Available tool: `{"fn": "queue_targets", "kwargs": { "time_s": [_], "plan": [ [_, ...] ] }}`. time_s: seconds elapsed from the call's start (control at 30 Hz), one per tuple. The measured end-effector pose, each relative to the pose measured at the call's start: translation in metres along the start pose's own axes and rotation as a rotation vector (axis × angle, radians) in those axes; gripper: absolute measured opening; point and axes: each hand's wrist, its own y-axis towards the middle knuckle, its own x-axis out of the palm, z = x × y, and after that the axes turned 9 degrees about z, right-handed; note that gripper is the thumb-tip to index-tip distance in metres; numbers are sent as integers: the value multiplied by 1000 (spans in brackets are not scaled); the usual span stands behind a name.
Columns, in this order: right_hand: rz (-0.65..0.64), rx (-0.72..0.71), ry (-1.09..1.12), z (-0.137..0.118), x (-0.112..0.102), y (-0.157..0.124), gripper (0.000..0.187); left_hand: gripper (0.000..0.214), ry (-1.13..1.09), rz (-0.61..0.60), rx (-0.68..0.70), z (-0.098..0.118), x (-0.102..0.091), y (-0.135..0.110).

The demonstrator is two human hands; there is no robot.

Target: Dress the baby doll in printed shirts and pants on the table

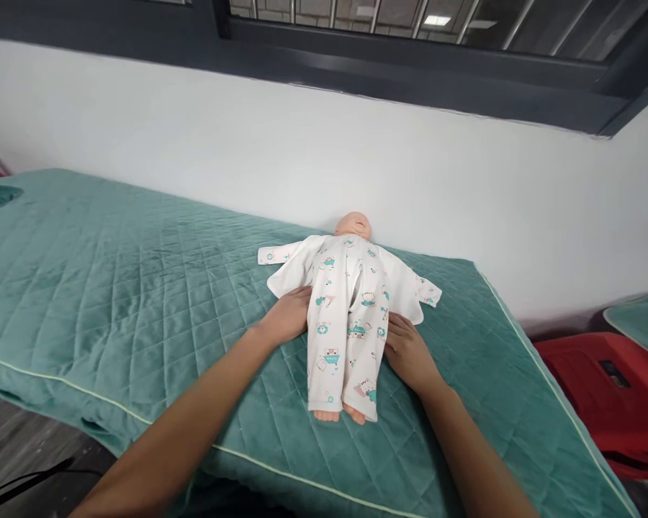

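Note:
A baby doll (353,225) lies on its back on a green quilted table (113,273), head toward the wall. It wears a white printed shirt (297,267) and white printed trousers (345,338); two bare feet stick out at the near end. My left hand (286,316) rests against the doll's left side at the shirt hem, fingers curled toward the cloth. My right hand (407,352) lies against the other side by the trouser leg, fingers tucked at the cloth edge. Whether either hand pinches the fabric is hidden.
A white wall (464,187) runs right behind the doll's head, with a dark window frame (410,72) above. A red object (610,396) stands to the right, off the table's edge. The floor (16,446) shows at the lower left.

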Motion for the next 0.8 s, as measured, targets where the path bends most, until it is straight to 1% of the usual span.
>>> {"fn": "queue_targets", "kwargs": {
  "time_s": [0.1,0.2,0.33,0.4,0.47,0.53,0.57,0.6,0.67,0.7,0.73,0.8],
  "plan": [
    [-2,-5,-18,-3,-1,0,32,37,55,14,61,3,-5,-19],
    [-17,-15,-10,-8,-4,-1,33,43,58,-7,55,8,-10,-32],
    [-63,0,36,-20,-7,-6,35,40,-16,-88,68,15,-18,-36],
    [-90,22,63,-26,-9,-10,35,41,-50,-104,63,17,-20,-36],
    [-102,47,92,-30,-12,-15,33,41,-95,-86,53,14,-20,-37],
    [-61,104,128,-27,-14,-18,29,39,-141,-12,6,7,-19,-37],
    [-10,161,145,-23,-15,-19,27,38,-145,57,-53,1,-17,-37],
    [60,245,153,-17,-16,-20,26,37,-127,140,-140,-6,-16,-36],
    [211,473,114,1,-18,-21,32,34,-20,300,-382,-20,-13,-34],
    [255,597,66,11,-19,-20,37,33,56,347,-514,-27,-11,-32],
    [262,712,-2,22,-19,-20,43,33,132,362,-632,-33,-10,-30],
    [195,893,-167,40,-19,-16,52,35,247,333,-798,-42,-9,-26]
  ]
}}
